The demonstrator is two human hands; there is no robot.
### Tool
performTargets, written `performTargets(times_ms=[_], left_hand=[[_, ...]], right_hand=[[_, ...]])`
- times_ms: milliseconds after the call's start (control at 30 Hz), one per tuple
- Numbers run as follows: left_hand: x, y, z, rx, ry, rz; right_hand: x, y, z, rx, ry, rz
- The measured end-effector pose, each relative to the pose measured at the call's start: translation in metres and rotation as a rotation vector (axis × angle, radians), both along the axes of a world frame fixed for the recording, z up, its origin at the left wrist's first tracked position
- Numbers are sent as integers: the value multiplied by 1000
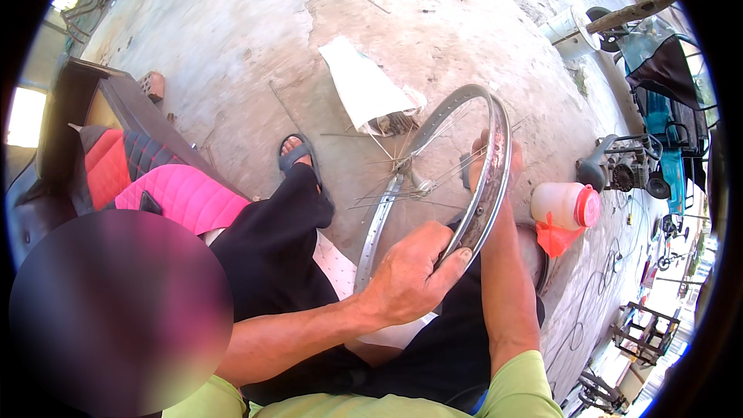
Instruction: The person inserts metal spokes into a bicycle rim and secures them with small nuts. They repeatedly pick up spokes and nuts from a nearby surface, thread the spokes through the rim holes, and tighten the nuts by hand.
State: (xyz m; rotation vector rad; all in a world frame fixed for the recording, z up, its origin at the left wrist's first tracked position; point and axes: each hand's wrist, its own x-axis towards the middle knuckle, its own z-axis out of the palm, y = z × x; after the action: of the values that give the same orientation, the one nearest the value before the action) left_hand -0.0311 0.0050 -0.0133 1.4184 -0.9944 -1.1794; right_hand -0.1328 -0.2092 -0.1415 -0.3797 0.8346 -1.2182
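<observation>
Left hand (410,272) holds the bicycle wheel rim (377,226) on its near right part, thumb over the edge, fingers wrapped under. Right hand (509,161) lies behind the rim's right side, partly hidden; cannot tell whether its fingers are closed. Rim is between the person's legs, tilted on edge; the long axis of its outline runs from the lap outward and to the right, toward the floor's far right corner. Hub (402,164) sits within, thin spokes fanning loosely, several pointing left. Just beyond, on the floor (232,54): white sack (356,85) with a bundle of spokes at its mouth, obstructing the far side. Toward the floor's right edge: jar (553,205), red plastic bag (556,238) against it. Near the left edge: pink quilted cover (186,197).
</observation>
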Motion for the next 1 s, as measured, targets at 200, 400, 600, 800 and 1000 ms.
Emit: performTargets(times_ms=[200, 400, 600, 800, 1000], left_hand=[[3, -2, 2, 25, -30, 0], [0, -5, 5, 71, -32, -30], [2, -5, 6, 113, 15, -2], [1, -7, 6, 138, 18, -1], [6, -8, 5, 156, 5, 9]], right_hand=[[4, 4, 9, 56, -117, -8], [-25, -13, -33, 140, -120, 22], [1, -8, -23, 87, -85, -69], [6, -7, -21, 58, 48, -98], [11, 17, -4, -115, 252, 80]])
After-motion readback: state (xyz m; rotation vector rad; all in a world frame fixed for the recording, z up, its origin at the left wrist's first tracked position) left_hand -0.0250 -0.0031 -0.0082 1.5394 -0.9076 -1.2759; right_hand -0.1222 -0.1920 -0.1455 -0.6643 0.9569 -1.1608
